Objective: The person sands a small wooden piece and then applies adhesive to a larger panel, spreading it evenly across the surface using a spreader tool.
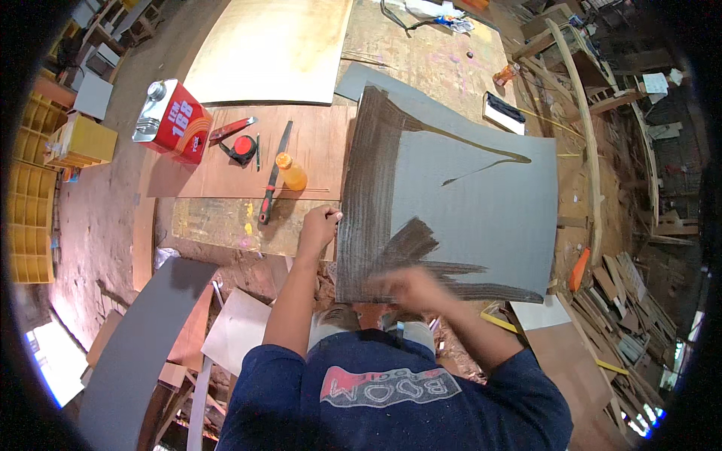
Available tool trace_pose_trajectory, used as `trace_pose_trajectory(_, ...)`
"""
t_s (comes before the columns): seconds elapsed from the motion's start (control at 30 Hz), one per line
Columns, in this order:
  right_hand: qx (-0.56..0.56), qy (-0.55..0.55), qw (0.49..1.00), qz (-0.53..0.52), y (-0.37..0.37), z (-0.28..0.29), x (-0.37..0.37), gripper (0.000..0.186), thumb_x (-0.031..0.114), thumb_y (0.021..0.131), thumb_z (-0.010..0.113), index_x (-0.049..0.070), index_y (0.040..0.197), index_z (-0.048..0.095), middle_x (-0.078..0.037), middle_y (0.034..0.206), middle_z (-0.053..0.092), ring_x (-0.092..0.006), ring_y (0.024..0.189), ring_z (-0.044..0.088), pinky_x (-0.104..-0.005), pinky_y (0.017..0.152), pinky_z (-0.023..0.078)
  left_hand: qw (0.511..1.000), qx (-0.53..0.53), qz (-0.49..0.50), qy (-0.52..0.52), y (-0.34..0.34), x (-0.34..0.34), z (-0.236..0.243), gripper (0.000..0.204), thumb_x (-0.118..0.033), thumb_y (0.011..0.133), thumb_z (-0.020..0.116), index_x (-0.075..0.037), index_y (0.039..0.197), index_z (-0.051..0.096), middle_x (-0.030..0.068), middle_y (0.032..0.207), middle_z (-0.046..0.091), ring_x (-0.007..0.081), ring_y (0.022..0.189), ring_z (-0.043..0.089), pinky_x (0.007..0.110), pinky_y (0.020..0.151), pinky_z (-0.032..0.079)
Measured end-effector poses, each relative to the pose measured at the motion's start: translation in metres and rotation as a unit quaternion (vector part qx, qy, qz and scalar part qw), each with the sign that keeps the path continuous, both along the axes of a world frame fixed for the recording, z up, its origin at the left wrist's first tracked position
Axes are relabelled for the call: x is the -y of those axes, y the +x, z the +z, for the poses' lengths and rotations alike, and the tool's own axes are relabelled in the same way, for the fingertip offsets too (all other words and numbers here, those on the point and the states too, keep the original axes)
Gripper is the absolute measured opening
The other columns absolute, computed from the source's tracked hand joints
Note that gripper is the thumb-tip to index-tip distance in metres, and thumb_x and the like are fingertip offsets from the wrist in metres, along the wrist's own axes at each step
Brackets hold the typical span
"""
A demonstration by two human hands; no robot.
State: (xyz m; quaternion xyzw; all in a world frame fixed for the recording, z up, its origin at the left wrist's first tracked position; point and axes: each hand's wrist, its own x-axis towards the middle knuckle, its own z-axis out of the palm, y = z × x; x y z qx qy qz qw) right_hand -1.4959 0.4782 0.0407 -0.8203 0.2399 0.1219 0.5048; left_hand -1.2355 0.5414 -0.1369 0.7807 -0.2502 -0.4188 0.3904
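Left hand (323,216): fingers curled narrow at the left edge of the grey sheet panel (474,210); whether they pinch it, we cannot tell. Right hand (410,290): blurred over the near edge; we cannot make out its fingers or any tool. The panel lies on the right of the workbench (210,218). Dark brown coating (368,173) streaks its left side and near edge, with a partial patch inward. We judge spreading under half done: centre and right are mostly bare, and a poured trail (470,140) at the far side looks unspread. Left of the panel, a capped bottle (293,177) holds orange liquid. Farther left, a red-and-white metal can (184,124); contents hidden.
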Motion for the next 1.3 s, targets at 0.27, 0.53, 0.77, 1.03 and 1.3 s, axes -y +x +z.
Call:
trace_pose_trajectory(0.27,-0.011,-0.414,0.897,-0.152,0.105,-0.076,0.268,0.049,0.004,0.079,0.062,0.023,0.122,0.075,-0.018,0.093,0.073,-0.0400,0.087,0.069,-0.0498,0.077,0.055,0.999,0.028,0.015,-0.023,0.001,-0.003,-0.004,0.016,-0.012,0.095,0.071,0.003,0.099,0.073,0.0086,0.075,0.070,0.0139,0.061,0.066,0.030,0.058,0.055)
trace_pose_trajectory(0.53,-0.063,-0.435,0.891,-0.110,0.145,-0.130,0.322,0.042,0.008,0.079,0.062,0.019,0.117,0.076,-0.016,0.101,0.075,-0.0369,0.096,0.072,-0.0501,0.084,0.057,0.998,0.053,0.021,0.006,-0.003,-0.006,-0.006,0.016,-0.013,0.095,0.070,0.002,0.099,0.073,0.0107,0.074,0.070,0.0159,0.059,0.065,0.032,0.059,0.053)
trace_pose_trajectory(0.77,-0.107,-0.402,0.909,-0.025,0.117,-0.114,0.237,0.035,0.012,0.087,0.060,0.021,0.117,0.076,-0.019,0.098,0.074,-0.0393,0.096,0.071,-0.0523,0.082,0.056,0.999,0.043,0.025,-0.009,-0.004,-0.006,-0.008,0.015,-0.011,0.094,0.071,0.003,0.099,0.073,0.0083,0.078,0.071,0.0137,0.061,0.064,0.030,0.059,0.052)
trace_pose_trajectory(1.03,-0.130,-0.342,0.931,-0.003,0.038,-0.093,0.066,0.028,0.014,0.089,0.057,0.015,0.109,0.077,-0.015,0.090,0.074,-0.0341,0.086,0.071,-0.0492,0.076,0.055,1.000,0.026,-0.009,-0.007,0.003,-0.002,0.001,0.013,-0.010,0.094,0.071,0.003,0.098,0.073,0.0072,0.079,0.070,0.0119,0.060,0.065,0.027,0.054,0.053)
trace_pose_trajectory(1.3,-0.069,-0.292,0.954,0.015,-0.045,-0.082,-0.078,0.031,0.021,0.086,0.066,0.014,0.115,0.076,-0.014,0.099,0.075,-0.0338,0.095,0.069,-0.0477,0.084,0.053,0.999,-0.029,0.019,-0.032,0.001,0.001,0.005,0.014,-0.009,0.094,0.072,0.005,0.097,0.073,0.0087,0.077,0.069,0.0150,0.058,0.064,0.030,0.055,0.054)
